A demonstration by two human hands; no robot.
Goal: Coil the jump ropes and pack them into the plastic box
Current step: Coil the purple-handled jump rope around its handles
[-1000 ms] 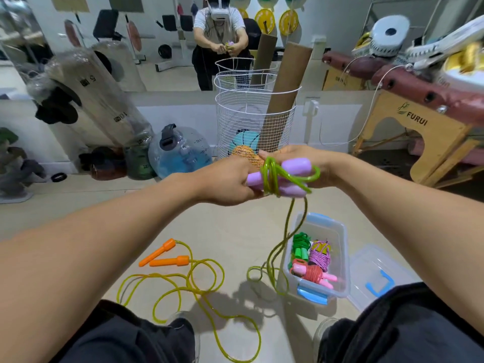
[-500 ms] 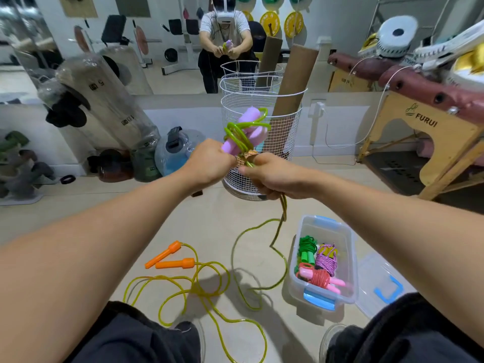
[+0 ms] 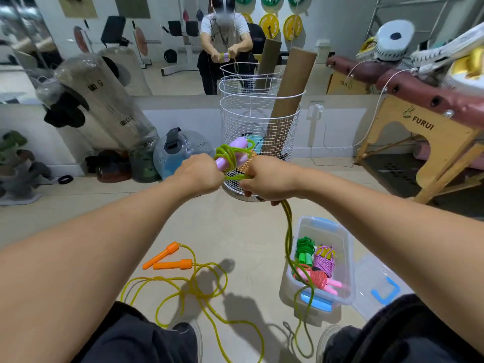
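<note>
Now more green cord wraps purple handles; right hand lower.

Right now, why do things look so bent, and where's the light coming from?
Head view: wide-angle lens bows the forearms and tilts the wire basket and massage table. Shadows of the yellow rope fall close beneath it, suggesting overhead light. The mirror reflection looks soft.

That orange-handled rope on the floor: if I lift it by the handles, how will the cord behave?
The orange-handled rope lies in loose, overlapping loops, so its cord is probably floppy and will trail. Those crossings may snag into a tangle. The two handles lie side by side and look rigid, likely easy to grip together.
</note>
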